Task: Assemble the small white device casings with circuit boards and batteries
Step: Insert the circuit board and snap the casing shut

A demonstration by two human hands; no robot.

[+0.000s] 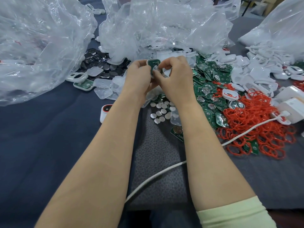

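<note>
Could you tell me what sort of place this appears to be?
Probably a hand-assembly workbench: heaps of green circuit boards, red rings and white casings lie beside plastic bags, while the left hand and right hand hold a part-built casing.

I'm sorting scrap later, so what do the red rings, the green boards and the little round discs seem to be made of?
Red rings: likely soft rubber or silicone, matte; they lie in floppy tangled loops. Green boards: rigid circuit-board laminate, glossy coat, silvery metal pads. Round discs: probably metal, pale satin sheen, though too small to be sure.
</note>
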